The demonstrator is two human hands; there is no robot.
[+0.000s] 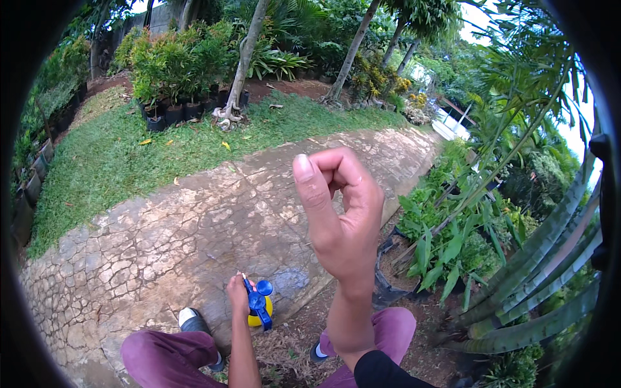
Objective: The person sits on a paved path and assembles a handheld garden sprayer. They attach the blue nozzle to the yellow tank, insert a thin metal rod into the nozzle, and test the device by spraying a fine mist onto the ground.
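Observation:
Low at the centre, my left hand [239, 296] is closed round the blue handle of a small pump sprayer [260, 309]. The sprayer has a blue top with a round disc-shaped part and a yellow tank, seen from above between my knees. My right hand [346, 207] is raised high, near the camera, over the paved path. Its fingers are curled in and its thumb points up beside them; nothing shows between them. My left fingers are partly hidden behind the hand and handle.
A cracked stone path [194, 220] runs from the lower left to the far right. Beyond it lies grass [110, 174] with potted shrubs [174, 113] and a tree trunk [248, 61]. Leafy plants [446, 252] and long thick leaves [530, 297] crowd the right side.

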